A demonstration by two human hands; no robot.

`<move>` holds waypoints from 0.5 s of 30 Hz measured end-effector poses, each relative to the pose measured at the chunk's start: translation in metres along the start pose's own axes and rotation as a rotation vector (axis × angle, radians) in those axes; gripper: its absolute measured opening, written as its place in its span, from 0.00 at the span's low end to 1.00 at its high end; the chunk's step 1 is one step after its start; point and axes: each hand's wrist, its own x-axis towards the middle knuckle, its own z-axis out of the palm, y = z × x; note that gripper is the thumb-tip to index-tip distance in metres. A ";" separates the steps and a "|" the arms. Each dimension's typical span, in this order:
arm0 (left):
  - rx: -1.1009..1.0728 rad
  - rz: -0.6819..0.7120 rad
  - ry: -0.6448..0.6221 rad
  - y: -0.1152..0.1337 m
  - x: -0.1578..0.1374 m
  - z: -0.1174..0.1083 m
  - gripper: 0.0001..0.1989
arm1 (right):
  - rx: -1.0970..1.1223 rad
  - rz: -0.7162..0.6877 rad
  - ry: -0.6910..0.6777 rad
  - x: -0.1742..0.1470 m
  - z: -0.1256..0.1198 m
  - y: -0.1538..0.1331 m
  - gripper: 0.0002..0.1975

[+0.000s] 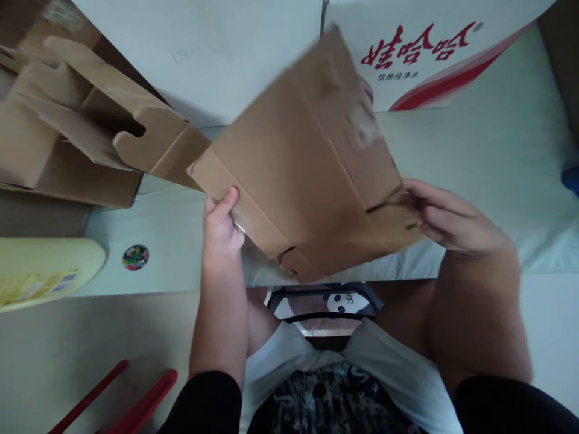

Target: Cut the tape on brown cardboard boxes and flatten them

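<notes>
Aslant between left grip (221, 222) and right grip (456, 218), brown cardboard (296, 181).

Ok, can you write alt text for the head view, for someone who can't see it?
A creased cardboard sheet is held up at a slant, the left hand gripping its left edge and the right hand its right edge. Behind it are white boxes; to the left, an open brown box and a yellow container.

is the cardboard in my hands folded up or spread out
Spread, nearly flat: the cardboard shows creased side strips laid out, not raised.
</notes>
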 end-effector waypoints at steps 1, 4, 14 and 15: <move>-0.035 0.025 0.013 -0.001 0.003 -0.001 0.23 | 0.080 -0.027 -0.008 -0.004 -0.005 0.000 0.28; -0.107 0.023 0.019 -0.007 0.009 -0.004 0.22 | 0.257 -0.157 0.013 -0.005 -0.006 0.005 0.27; -0.175 -0.159 -0.013 -0.013 0.002 0.013 0.14 | -0.024 -0.105 0.293 0.018 0.031 0.032 0.29; -0.188 -0.210 -0.024 -0.011 0.001 0.016 0.13 | -0.033 -0.135 0.357 0.016 0.028 0.029 0.30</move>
